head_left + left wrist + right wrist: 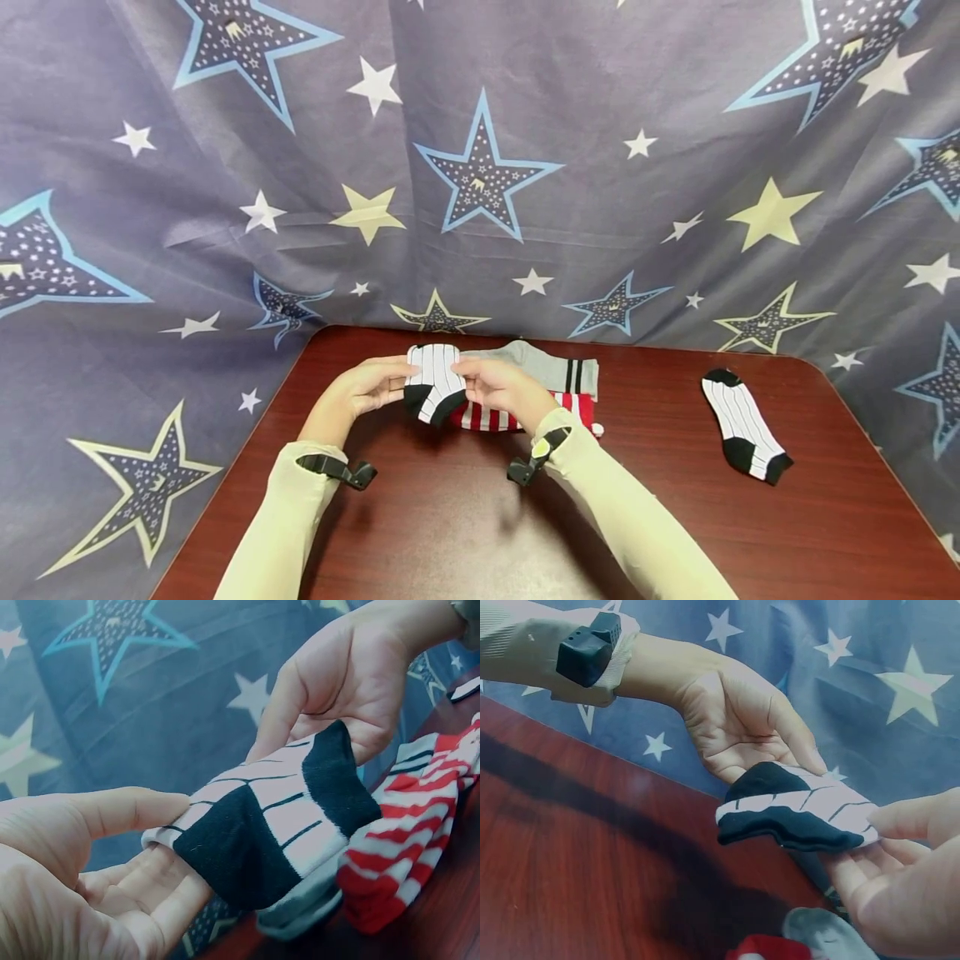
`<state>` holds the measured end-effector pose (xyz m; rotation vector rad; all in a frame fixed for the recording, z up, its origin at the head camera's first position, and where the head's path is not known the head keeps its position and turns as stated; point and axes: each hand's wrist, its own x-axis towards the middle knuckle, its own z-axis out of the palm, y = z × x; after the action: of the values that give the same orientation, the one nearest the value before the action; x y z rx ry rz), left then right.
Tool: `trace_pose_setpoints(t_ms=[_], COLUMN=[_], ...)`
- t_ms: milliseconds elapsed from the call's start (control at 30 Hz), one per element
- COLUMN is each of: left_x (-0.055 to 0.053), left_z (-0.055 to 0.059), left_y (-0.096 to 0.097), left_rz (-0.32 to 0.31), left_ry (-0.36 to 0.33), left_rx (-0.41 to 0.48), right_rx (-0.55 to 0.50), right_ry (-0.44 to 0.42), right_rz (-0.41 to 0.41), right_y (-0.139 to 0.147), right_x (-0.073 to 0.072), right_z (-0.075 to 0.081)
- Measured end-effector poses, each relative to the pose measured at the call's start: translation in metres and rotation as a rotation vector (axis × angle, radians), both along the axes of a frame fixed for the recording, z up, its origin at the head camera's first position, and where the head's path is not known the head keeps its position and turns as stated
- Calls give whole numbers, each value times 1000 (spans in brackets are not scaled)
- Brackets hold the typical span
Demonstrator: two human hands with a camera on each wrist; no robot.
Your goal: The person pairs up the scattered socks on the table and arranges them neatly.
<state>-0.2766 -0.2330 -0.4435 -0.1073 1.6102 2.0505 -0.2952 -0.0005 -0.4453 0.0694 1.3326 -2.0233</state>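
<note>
A white ankle sock [438, 371] with thin black stripes and a black heel and cuff is held up between both hands, folded over on itself. My left hand [369, 386] pinches its left edge between thumb and fingers. On the opposite edge, my right hand [501, 385] pinches it the same way. In the left wrist view the black heel [240, 847] faces the camera. Behind and to the right, a grey sock [540, 367] with two black bands lies on the table, with a red-and-white striped sock [491, 418] in front of it, partly covered by my right hand.
Another white striped sock [746, 425] with black toe, heel and cuff lies flat at the table's right side. The dark red wooden table [442, 533] backs onto a grey star-patterned curtain [525, 267]. Each wrist carries a small black strapped camera [347, 472].
</note>
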Motion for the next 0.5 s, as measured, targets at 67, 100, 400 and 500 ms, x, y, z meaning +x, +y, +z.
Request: trace_pose_setpoints(t_ms=[67, 100, 400, 500], left_x=[0, 0, -2, -3], left_z=[4, 6, 14, 15], left_y=[8, 11, 49, 62], left_rz=[10, 8, 54, 66], left_ry=[9, 19, 75, 97], left_rx=[1, -2, 7, 2], right_rx=[-1, -4, 23, 48], right_ry=[29, 41, 120, 141], right_rz=[7, 14, 47, 42], right_y=[6, 9, 40, 49], right_x=[-1, -1, 2, 2], right_z=[2, 4, 21, 24])
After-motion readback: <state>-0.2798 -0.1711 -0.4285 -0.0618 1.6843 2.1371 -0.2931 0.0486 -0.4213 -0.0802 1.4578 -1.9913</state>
